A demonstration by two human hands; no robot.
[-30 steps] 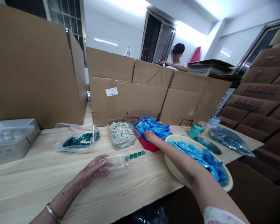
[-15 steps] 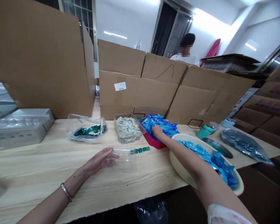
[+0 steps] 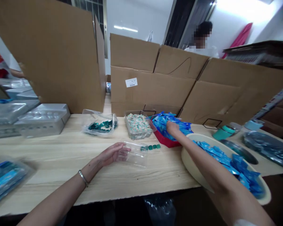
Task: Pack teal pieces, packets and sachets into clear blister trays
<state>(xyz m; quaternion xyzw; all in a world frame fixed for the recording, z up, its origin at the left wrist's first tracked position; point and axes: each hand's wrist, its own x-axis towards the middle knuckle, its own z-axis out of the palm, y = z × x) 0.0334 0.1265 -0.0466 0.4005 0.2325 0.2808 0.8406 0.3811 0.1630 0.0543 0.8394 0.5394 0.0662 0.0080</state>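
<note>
A pale wood-grained table [image 3: 77, 157] runs across the scene. At its near left edge lies a clear pack [image 3: 8, 179] with blue and green contents; farther back stand grey trays [image 3: 44, 121] before a tall cardboard sheet [image 3: 58, 56]. Barred windows and a white wall [image 3: 136, 18] rise behind. Next comes a clear plastic bag [image 3: 86, 121] with dark green pieces [image 3: 101, 125].

The left hand [image 3: 114, 153] holds the left end of a clear plastic tray [image 3: 136, 159], thumb above, fingers curled, at the table's middle. Just past the tray's far right corner sit small green squares [image 3: 154, 147] in a row, and beyond it a clear box [image 3: 137, 136] of pale packets [image 3: 138, 122]. A long cardboard wall [image 3: 148, 81] closes the far side.

The right hand [image 3: 172, 128] is bunched on the blue sticks [image 3: 185, 126] in a red basket [image 3: 163, 140]; whether it grips any, I cannot tell. Rightward are a cream basin [image 3: 190, 161] of blue packets [image 3: 246, 174] and a teal-lidded jar [image 3: 223, 133]. A co-worker in white [image 3: 194, 49] stands far right.

Since half a second ago the view has swung left, showing more of the pack; both hands stay at the same things.
</note>
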